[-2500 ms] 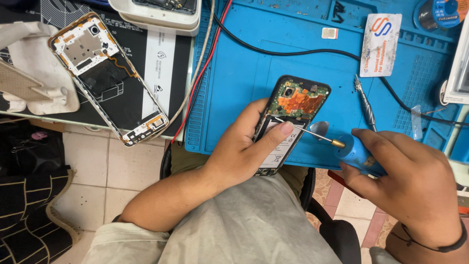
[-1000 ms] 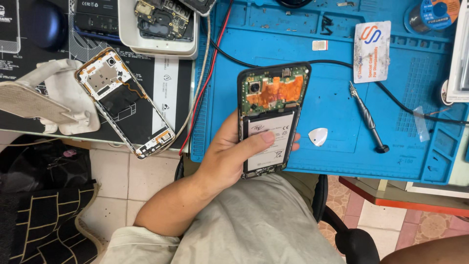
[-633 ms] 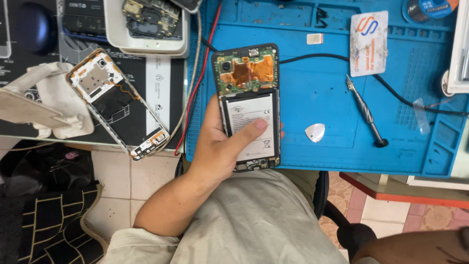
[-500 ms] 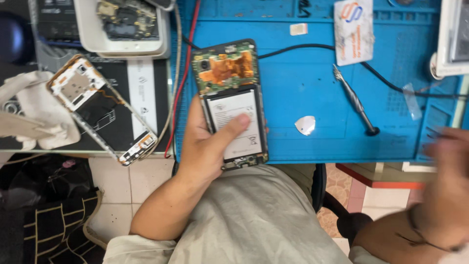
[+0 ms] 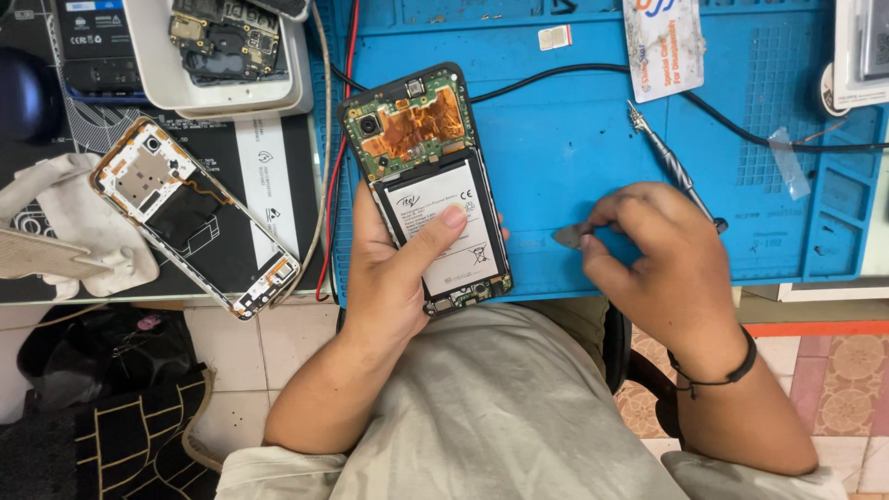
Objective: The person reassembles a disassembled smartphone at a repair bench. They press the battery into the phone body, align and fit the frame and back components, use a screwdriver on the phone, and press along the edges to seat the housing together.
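Opened phone in L hand, R hand at pick on blue mat.

L hand [image 5: 394, 278] wrapped around opened phone [image 5: 428, 185], thumb pressed on white battery [image 5: 444, 227]; phone sat over blue mat [image 5: 574, 139] near edge. R hand [image 5: 662, 255], at phone's 3 o'clock, fingertips pinching small grey pick [image 5: 567, 238]. Screwdriver [image 5: 669, 165] lay at R hand's 12 o'clock.

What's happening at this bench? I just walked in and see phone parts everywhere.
A person is working on an opened phone with its back off, battery and board exposed. The left hand holds it over the blue mat, thumb resting on the battery. The right hand pinches a small pick at the mat. A screwdriver lies on the mat beside that hand. A bare phone frame lies to the left.
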